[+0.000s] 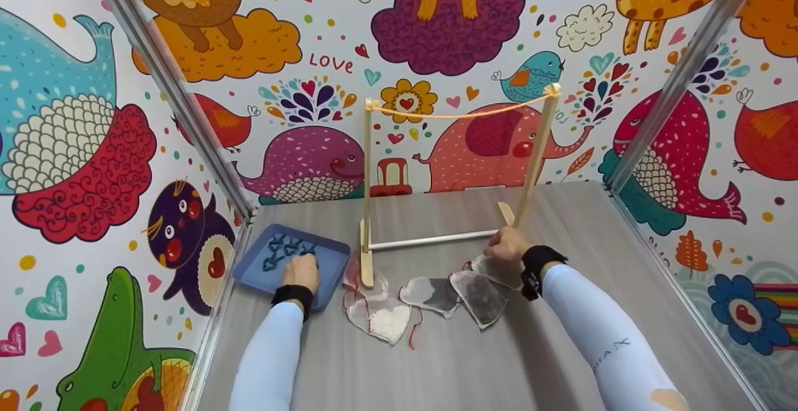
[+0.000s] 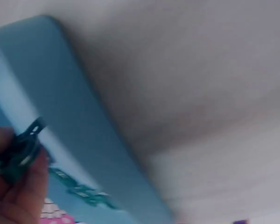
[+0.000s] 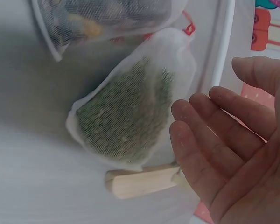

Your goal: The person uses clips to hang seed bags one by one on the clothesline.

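Note:
My left hand [image 1: 300, 274] is over the blue tray [image 1: 249, 270]. In the left wrist view its fingers pinch a dark green plastic clip [image 2: 19, 156]. Several similar clips [image 1: 283, 244] lie in the tray. Relaxed and holding nothing, my right hand [image 3: 238, 144] hovers beside a white mesh drawstring bag [image 3: 126, 112] filled with green bits. More mesh bags lie to its left, one with dark contents [image 1: 480, 299] and one with white grains [image 1: 389, 320].
Behind the bags stands a wooden frame [image 1: 368, 174] with a white crossbar [image 1: 436, 239] low down and an orange cord [image 1: 461, 115] strung between its post tops. Patterned walls and metal corner posts [image 1: 187, 99] enclose the grey table [image 1: 436, 373].

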Tool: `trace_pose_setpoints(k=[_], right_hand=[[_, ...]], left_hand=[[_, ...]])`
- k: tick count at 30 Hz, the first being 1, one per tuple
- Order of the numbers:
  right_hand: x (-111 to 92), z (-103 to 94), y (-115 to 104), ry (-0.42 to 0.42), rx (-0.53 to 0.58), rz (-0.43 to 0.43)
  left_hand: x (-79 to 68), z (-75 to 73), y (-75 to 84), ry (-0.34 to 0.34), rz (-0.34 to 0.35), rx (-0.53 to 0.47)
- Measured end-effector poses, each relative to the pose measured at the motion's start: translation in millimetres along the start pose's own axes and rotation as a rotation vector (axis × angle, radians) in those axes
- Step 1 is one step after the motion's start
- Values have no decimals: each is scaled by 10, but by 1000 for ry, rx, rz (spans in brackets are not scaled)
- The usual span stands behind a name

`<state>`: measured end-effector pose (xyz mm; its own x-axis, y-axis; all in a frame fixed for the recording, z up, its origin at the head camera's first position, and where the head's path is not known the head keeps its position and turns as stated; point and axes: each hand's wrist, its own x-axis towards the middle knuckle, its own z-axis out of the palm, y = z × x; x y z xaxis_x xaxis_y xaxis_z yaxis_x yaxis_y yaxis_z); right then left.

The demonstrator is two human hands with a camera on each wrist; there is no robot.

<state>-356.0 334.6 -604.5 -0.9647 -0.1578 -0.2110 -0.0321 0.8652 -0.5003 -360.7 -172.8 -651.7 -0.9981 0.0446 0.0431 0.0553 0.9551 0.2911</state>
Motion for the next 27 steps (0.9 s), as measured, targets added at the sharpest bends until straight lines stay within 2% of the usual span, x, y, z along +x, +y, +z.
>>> trace_pose_setpoints(k=[2,5,9,13,17,20,24,27], right_hand=[[8,4,-71,5,16,-1],[35,14,-180,53,36,-54],[58,56,-378,194,45,-193],[48,101,-625,316,39,-331],[-14,106,-895,331,76,-406],[-64,86,-1084,307,107,-459],[-91,70,-1249,308,88,-560],[-98,75,-1279,366,50,-632]], left_hand=[[33,-45,93,46,43,26],[82,-162,325,149,110,27],[134,-348,730,238,142,-123],[143,-483,1158,256,157,-315],[114,-568,1525,193,172,-507],[89,-617,1742,75,169,-690],[67,-653,1957,-87,179,-907],[63,-662,2062,-130,208,-972]])
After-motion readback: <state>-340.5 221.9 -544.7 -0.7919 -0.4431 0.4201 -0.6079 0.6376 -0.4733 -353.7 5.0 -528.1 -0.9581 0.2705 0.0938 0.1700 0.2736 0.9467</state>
